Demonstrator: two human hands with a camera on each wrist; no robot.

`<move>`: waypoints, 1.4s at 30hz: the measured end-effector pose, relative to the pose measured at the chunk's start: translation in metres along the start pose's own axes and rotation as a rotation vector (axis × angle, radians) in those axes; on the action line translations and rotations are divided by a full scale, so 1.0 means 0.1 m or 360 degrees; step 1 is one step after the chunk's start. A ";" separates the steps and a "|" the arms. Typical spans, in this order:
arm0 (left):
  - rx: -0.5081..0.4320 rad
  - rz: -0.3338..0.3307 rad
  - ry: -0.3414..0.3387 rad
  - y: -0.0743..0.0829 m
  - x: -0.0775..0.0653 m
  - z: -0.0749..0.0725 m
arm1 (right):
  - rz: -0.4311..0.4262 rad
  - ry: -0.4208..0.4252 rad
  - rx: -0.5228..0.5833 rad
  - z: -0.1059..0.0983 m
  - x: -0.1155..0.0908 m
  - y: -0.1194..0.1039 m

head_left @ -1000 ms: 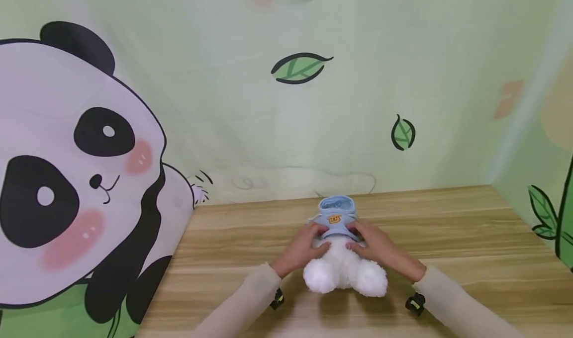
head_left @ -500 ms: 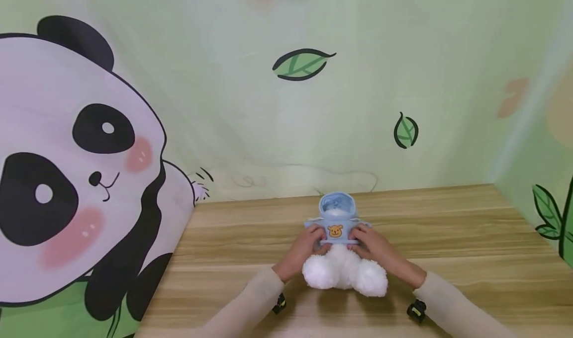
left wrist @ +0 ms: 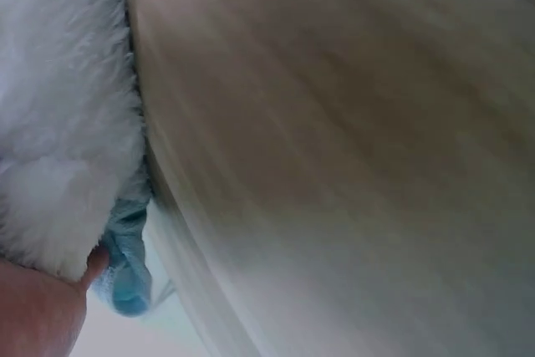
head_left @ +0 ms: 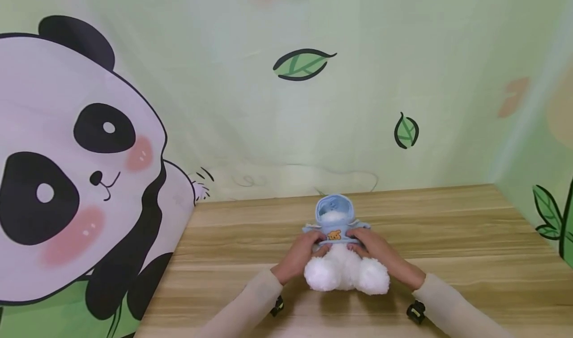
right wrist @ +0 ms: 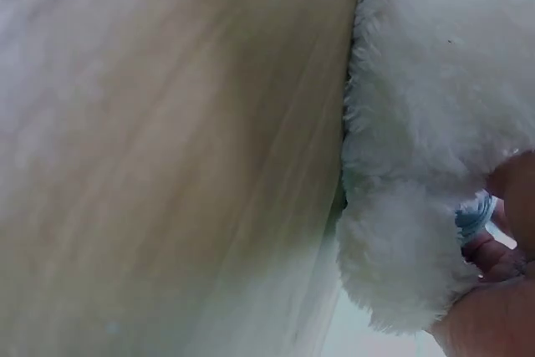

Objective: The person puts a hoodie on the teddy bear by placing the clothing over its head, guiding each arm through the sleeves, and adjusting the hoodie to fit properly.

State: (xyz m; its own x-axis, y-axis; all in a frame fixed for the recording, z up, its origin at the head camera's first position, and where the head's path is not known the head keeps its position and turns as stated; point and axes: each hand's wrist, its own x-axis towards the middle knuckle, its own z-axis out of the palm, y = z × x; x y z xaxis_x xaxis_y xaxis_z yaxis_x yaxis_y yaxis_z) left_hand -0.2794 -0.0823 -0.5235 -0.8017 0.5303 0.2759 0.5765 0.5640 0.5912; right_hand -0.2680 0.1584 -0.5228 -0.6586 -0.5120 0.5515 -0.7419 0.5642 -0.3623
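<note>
A white fluffy plush toy (head_left: pixel 344 271) lies on its back, its two round legs toward me. Over its upper body sits a small blue hoodie (head_left: pixel 338 227) with an orange bear patch, creased now, and white fur shows inside the hood opening. My left hand (head_left: pixel 299 253) grips the hoodie's hem on the left, thumb against the fur. At the other side my right hand (head_left: pixel 382 253) pinches the same hem. Fur of the plush toy (left wrist: pixel 58 106) fills the edge of the left wrist view, with a bit of blue hoodie (left wrist: pixel 127 273) beyond the fingers.
The wood-grain table (head_left: pixel 241 238) extends to both sides of the toy. Behind it stands a pale green backdrop (head_left: pixel 241 114) with printed leaves and a large printed panda (head_left: pixel 130 189) on the left.
The hoodie has come down over the plush toy toward its legs, both hands on the hem. White fur has appeared in the hood opening, and the sleeves have spread out sideways.
</note>
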 end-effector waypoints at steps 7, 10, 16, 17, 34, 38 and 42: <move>0.0120 0.0089 0.0003 0.00 -0.03 -0.01 | -0.0259 0.0157 0.0020 0.04 0.00 0.08; 0.0204 0.0113 0.0003 0.00 -0.02 0.00 | -0.0204 0.0142 0.0011 0.02 0.00 0.06; 0.0175 0.0080 0.0006 0.01 -0.03 0.01 | -0.0017 0.0000 -0.0057 -0.02 -0.01 0.01; 0.0161 0.0075 0.0009 0.02 -0.04 0.01 | 0.0012 -0.0022 -0.0058 -0.03 -0.01 0.00; 0.0191 0.0196 0.0020 0.02 -0.06 0.01 | -0.0158 0.0014 -0.0074 0.00 -0.05 0.02; 0.0229 0.0214 0.0022 0.02 -0.05 0.01 | -0.0093 -0.0086 0.0048 -0.07 -0.03 -0.03; 0.0303 0.0258 0.0027 0.05 -0.04 0.01 | 0.0051 -0.0215 0.0083 -0.12 -0.02 -0.07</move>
State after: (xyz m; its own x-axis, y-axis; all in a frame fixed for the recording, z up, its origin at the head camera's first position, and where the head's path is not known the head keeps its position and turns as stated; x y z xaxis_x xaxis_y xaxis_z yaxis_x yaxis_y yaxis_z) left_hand -0.2738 -0.0811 -0.5221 -0.6978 0.6137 0.3694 0.7159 0.5824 0.3850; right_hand -0.2603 0.1634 -0.5124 -0.6902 -0.5789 0.4342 -0.7236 0.5488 -0.4186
